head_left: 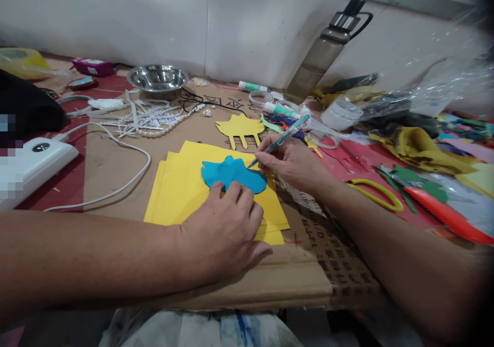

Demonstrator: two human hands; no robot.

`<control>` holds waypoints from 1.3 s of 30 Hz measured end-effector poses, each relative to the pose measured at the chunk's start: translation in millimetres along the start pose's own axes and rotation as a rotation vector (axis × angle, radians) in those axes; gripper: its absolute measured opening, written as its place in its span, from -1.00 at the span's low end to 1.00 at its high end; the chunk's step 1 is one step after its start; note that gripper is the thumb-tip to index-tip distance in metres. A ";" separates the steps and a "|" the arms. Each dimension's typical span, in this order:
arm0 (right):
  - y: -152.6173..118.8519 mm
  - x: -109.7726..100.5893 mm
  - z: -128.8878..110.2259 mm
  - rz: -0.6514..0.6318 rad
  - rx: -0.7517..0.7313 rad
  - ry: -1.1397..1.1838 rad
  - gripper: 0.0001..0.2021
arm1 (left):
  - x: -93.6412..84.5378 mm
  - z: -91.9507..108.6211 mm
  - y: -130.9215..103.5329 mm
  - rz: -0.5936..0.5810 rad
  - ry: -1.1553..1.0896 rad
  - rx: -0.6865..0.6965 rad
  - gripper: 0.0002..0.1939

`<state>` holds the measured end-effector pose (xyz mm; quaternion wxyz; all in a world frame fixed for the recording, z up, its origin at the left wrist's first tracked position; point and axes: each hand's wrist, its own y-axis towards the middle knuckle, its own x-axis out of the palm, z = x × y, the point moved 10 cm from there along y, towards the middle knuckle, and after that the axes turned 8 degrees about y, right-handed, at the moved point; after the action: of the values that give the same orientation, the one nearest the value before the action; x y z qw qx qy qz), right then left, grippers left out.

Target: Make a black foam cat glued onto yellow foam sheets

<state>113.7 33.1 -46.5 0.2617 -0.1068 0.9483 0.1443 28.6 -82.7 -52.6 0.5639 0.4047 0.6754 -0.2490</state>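
A blue fish-like cutout (231, 175) lies on a stack of yellow sheets (175, 190). My left hand (231, 226) rests on the stack, bent fingertips pressing the cutout's lower edge from above, fingers slightly apart and thumb out to the side. Closed round a teal pen (285, 138), my right hand (287, 161) has the pen's tip at the cutout's upper right edge. Just beyond the stack lies a yellow cutout (240, 129) with a similar body and leg-like strips, its right part near my right hand.
Cardboard (154, 290) covers the table. Left are a white power bank (42, 164) with cable and a steel bowl (158, 78). Behind stand glue sticks (281, 109) and a tilted bottle (324, 51). Right lie yellow-handled scissors (376, 192), an orange comb-like object (447, 215) and scraps.
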 end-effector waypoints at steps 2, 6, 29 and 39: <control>0.2 -0.1 0.5 -0.001 0.009 0.000 -0.86 | -0.3 -0.1 0.2 0.005 0.001 -0.002 -0.46; 0.9 0.0 -1.3 -0.003 0.010 0.001 -0.86 | -1.1 1.0 -1.0 0.010 0.003 0.001 -0.46; -1.7 -5.9 0.0 0.131 0.065 0.236 -0.84 | 1.0 0.0 -0.3 -0.026 0.008 -0.009 -0.43; -3.8 2.8 7.3 0.141 0.021 0.153 -0.78 | 0.7 -3.6 -0.4 -0.024 -0.019 -0.030 -0.36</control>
<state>115.9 31.5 -54.7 0.1788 -0.0477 0.9722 0.1436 26.3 -79.8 -52.4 0.5733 0.3859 0.6783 -0.2494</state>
